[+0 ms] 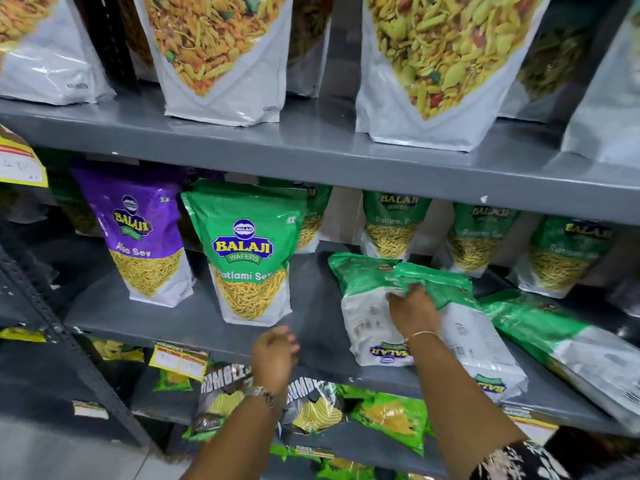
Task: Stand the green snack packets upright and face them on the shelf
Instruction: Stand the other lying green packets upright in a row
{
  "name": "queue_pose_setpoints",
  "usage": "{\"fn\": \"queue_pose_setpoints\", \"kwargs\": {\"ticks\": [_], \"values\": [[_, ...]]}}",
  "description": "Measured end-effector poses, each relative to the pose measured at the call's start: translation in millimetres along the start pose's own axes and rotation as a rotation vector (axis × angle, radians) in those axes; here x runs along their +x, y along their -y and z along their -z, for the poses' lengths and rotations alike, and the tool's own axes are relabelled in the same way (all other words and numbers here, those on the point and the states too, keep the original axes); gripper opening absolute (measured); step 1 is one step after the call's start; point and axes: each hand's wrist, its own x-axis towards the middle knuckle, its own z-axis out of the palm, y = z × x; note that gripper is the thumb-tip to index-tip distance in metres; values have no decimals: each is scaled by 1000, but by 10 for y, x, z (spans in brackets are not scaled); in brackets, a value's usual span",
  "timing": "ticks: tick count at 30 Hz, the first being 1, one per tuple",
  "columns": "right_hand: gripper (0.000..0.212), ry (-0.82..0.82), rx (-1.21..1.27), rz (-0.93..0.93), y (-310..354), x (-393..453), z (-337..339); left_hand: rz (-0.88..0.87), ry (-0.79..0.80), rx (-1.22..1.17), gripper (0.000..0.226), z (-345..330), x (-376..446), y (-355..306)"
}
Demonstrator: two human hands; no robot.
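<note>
The left hand (275, 351) is nearest, loosely curled at the edge of the grey shelf (207, 320) and holding nothing. The right hand (414, 310) reaches further in; its fingers lie on two fallen green packets (367, 299) that overlap each other, but I cannot tell if they have closed. A third packet (554, 337) lies flat beside them, hanging over the edge. One green packet (247, 251) already stands upright. If only the top one is pulled, the others may slide off the shelf.

Both hands (275, 351) (412, 310) outstretched, fingers (394, 297) curled
</note>
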Motion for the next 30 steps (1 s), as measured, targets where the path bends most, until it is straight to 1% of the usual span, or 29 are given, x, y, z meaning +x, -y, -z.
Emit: {"fn": "queue_pose_setpoints", "kwargs": {"ticks": [2,4,6,8,11,13,15,18,20,21,23,25,28,30], "values": [[46,86,63,-44,-133,96,72,81,166,125,12,-316,-135,-11],[49,121,52,-48,-211,136,102,63,255,261,23,-566,-203,-23],[53,141,24,-49,-278,137,139,66,310,347,24,-746,-256,-23],[53,138,28,-79,-358,132,188,98,337,377,23,-844,-270,-5],[54,94,-47,-117,-480,105,235,139,319,308,23,-894,-230,45],[54,117,-92,-113,-502,71,188,177,320,302,24,-873,-185,72],[47,189,8,-125,-469,50,125,206,342,314,28,-847,-127,100],[37,299,268,-199,-446,120,104,226,351,302,33,-827,-61,124],[32,358,472,-290,-467,122,126,196,324,319,40,-811,-25,109],[25,396,565,-357,-488,105,140,164,314,331,42,-803,-2,103],[15,501,667,-451,-523,72,131,99,300,360,42,-784,37,92],[12,581,718,-501,-522,15,141,44,289,413,39,-746,47,63],[10,642,766,-444,-470,-16,135,-71,249,488,35,-665,66,26],[14,659,786,-356,-392,-18,140,-139,241,457,34,-623,66,6]]}}
